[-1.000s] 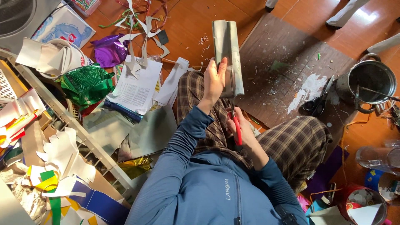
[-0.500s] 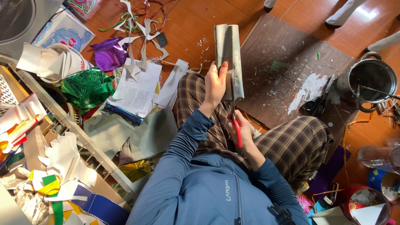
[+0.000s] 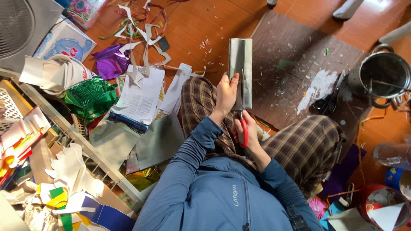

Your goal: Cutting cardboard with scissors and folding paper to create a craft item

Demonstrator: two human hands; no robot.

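Scrap-strewn wooden floor (image 3: 205,25), brown mat (image 3: 299,55)

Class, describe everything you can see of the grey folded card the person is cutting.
The grey card is a long strip, creased lengthwise, looking like thin cardboard. It is held out over the knees, pointing away from the person. The left hand grips its left edge; red-handled scissors in the right hand cut up into its near end.
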